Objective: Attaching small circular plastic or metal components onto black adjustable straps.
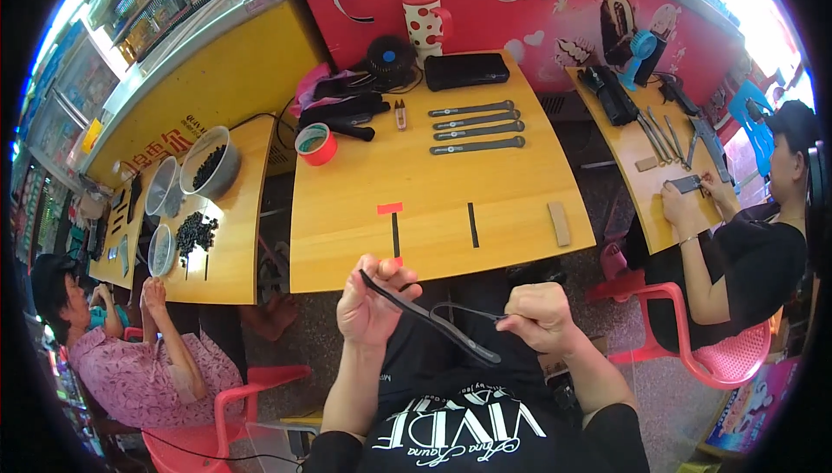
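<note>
My left hand [371, 301] grips the upper end of a long black strap [431, 319] that runs diagonally down to the right over my lap. My right hand [539, 317] is closed on a thin black cord [464, 307] that loops off the strap's middle. Both hands hover just below the near edge of the yellow table [485, 187]. On the table's far part lie several finished black straps [477, 130] in a row.
The table also holds a red tape roll [315, 143], a black case [466, 71], small snips [400, 114], a wooden block [560, 223] and black tape marks. People sit at side tables left and right, on red plastic chairs [693, 356].
</note>
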Available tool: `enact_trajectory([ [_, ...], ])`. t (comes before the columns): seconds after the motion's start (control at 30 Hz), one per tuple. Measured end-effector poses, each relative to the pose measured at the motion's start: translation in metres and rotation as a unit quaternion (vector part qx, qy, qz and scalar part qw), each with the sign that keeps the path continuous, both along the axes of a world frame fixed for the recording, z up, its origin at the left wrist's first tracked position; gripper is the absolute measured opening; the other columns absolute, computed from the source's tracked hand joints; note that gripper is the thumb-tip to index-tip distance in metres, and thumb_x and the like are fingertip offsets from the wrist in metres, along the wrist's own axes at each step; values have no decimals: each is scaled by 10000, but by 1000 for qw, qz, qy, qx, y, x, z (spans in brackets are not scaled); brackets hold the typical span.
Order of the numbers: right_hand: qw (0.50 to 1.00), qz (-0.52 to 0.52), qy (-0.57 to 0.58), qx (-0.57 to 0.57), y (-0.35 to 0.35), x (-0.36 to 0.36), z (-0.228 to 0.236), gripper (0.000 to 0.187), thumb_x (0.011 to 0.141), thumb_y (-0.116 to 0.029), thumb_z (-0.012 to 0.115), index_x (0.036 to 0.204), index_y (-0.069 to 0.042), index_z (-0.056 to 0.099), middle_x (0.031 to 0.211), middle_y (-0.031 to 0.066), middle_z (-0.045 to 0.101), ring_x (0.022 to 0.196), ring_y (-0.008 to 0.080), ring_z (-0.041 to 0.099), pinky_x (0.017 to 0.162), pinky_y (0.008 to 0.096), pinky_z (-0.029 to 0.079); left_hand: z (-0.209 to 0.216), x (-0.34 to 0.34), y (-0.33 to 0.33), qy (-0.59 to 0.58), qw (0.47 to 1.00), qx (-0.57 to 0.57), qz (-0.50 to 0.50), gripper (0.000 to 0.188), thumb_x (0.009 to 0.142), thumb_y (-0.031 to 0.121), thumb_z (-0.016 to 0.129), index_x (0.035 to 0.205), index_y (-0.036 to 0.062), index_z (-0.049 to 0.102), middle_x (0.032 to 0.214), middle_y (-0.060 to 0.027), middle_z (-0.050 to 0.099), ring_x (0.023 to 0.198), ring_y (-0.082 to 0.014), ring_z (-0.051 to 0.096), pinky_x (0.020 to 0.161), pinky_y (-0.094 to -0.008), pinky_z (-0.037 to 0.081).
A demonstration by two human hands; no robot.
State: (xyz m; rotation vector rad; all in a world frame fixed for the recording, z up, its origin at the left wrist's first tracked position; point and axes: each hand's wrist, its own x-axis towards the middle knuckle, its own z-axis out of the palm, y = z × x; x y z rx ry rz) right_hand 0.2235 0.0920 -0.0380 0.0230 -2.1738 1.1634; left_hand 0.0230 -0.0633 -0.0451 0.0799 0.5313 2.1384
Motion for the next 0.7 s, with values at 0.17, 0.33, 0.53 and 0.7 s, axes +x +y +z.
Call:
enact_trajectory([
  [0.17, 968, -154, -91, 178, 11, -8, -12, 359, 576, -251, 862, 744, -47, 619, 624, 63, 542, 531, 234, 551, 482, 317, 423, -12, -18, -5, -45, 974, 193, -111, 225, 1025, 262, 399, 1026, 65, 507, 714, -29, 487, 624, -153, 485, 592, -308, 461],
  [0.33, 970, -102, -47, -215, 10, 5, -27, 381, 586, -120, 879, 891, -26, 671, 731, 33, 582, 582, 85, 465, 524, 217, 362, -13, -21, -2, -5, 974, 178, -141, 212, 1024, 248, 407, 1030, 62, 508, 682, -18, 455, 560, -121, 423, 473, -229, 383],
  [0.53, 998, -9, -4, -61, -4, -48, 19, 548, 604, -220, 880, 1065, -26, 655, 899, 61, 630, 569, 79, 380, 520, 228, 342, -8, -14, -1, 14, 978, 131, -160, 191, 1002, 252, 463, 1036, 69, 505, 656, -21, 446, 521, -108, 391, 451, -224, 350],
  [0.7, 993, 100, -55, 14, -3, -74, 31, 362, 678, -112, 822, 977, -4, 651, 806, 105, 616, 642, 218, 592, 530, 325, 438, -7, -14, -3, 36, 974, 120, -187, 175, 996, 246, 479, 1019, 73, 499, 645, -25, 443, 507, -113, 394, 444, -225, 339],
])
